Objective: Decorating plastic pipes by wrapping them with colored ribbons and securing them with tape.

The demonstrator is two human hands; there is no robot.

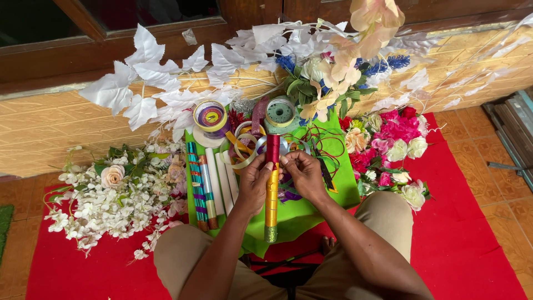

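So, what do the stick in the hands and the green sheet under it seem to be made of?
The long stick held by the left hand and right hand looks wrapped in shiny ribbon, red above and gold below, with a glittery green end; its core is hidden. The bright green sheet looks like matte felt or foam, smooth and without shine.

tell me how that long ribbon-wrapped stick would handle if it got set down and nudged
The ribbon-wrapped stick looks straight and rigid, held upright between the left hand and right hand, so it probably would not flop. Being round and slim, it would likely roll on the green cloth. Its shiny yellow and red wrap may be somewhat slippery.
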